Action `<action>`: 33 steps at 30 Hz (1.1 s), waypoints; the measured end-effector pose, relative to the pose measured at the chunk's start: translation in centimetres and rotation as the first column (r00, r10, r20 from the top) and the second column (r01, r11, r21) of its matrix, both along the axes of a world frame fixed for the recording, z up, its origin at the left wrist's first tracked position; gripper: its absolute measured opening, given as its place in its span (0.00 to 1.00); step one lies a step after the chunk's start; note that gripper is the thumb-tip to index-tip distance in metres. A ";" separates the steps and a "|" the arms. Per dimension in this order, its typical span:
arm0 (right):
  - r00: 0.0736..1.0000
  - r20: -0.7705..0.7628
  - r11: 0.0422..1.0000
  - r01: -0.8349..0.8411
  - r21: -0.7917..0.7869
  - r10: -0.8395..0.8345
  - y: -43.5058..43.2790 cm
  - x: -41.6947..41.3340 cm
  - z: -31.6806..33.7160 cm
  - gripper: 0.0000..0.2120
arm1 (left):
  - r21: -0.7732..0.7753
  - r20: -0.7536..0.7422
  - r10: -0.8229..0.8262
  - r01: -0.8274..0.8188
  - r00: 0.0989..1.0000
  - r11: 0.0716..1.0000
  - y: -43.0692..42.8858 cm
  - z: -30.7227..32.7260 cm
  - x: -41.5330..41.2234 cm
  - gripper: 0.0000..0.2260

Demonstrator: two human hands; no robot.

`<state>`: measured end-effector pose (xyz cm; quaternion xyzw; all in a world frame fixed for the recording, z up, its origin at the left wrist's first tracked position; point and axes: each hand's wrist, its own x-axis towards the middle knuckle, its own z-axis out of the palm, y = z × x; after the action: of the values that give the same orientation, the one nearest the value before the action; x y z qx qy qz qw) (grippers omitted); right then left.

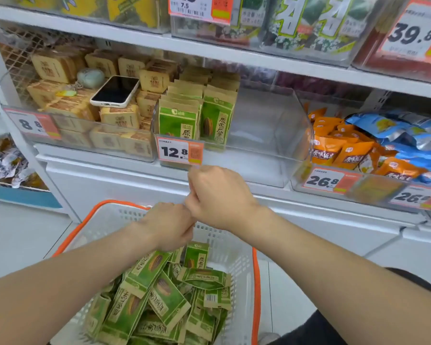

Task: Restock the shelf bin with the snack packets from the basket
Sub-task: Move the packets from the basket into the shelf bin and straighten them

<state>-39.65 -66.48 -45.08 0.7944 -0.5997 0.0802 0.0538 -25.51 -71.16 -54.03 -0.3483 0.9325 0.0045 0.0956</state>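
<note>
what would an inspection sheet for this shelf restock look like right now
surface: white shelf under the shelf bin
job's things: shelf bin holds upright green packets only at its left; basket heaped with loose green packets
clutter: phone lies on tan packets left of the bin
hands: left hand and right hand fisted, touching above the basket, nothing seen held
cables: nothing seen
surroundings: orange packets and blue packets to the right; price tag reads 12.8

Bold black prices, row after row!
The shelf bin [271,125] carries a 12.8 tag [179,151]; left, an 8.8 tag [31,124]; right, a 26.8 tag [321,181]; up top, a 39.8 tag [412,33] and a 7.5 tag [184,5].
</note>
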 end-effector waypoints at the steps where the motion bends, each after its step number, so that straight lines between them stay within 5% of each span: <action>1: 0.999 -0.030 0.997 -0.010 0.081 0.013 0.7 0.2 -1.0 0.07 | 0.057 0.051 -0.035 0.032 0.998 0.998 0.9 -1.1 0.1 0.12; 5: 0.980 -0.169 0.923 -0.034 0.384 0.107 3.2 -0.1 -5.6 0.09 | 0.310 0.288 -0.195 0.102 0.938 0.945 4.2 -5.9 0.5 0.14; 8: 0.941 -0.249 0.783 -0.025 0.622 0.228 4.8 -0.7 -8.9 0.15 | 0.416 0.409 -0.290 0.107 0.865 0.903 6.4 -8.6 1.4 0.19; 11: 0.900 -0.280 0.640 0.001 0.768 0.335 5.8 -1.4 -12.1 0.14 | 0.448 0.485 -0.322 0.085 0.813 0.890 7.5 -9.5 2.0 0.16; 13: 0.868 -0.301 0.578 0.021 0.816 0.394 6.5 -1.9 -14.2 0.04 | 0.445 0.497 -0.335 0.096 0.801 0.890 7.6 -9.2 2.1 0.15; 19: 0.745 -0.423 0.396 0.230 0.889 0.516 7.9 -2.5 -19.3 0.23 | 0.336 0.468 -0.356 0.209 0.809 0.918 6.8 -7.8 1.5 0.23; 25: 0.760 -0.405 0.415 0.196 0.888 0.508 7.4 -2.5 -20.6 0.22 | 0.339 0.436 -0.305 0.160 0.847 0.927 5.5 -7.7 1.6 0.16; 30: 0.905 -0.293 0.619 0.043 0.784 0.309 5.0 -3.0 -19.8 0.08 | 0.331 0.393 -0.247 0.114 0.886 0.937 4.7 -6.7 1.1 0.14; 33: 0.984 -0.172 0.746 0.078 0.661 0.050 3.0 -4.2 -18.8 0.07 | 0.322 0.356 -0.136 0.015 0.924 0.946 3.7 -6.6 1.2 0.15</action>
<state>-43.89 -63.45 -63.93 0.7606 -0.5876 -0.2107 -0.1787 -24.27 -67.47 -60.64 -0.2862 0.8973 0.0824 0.3257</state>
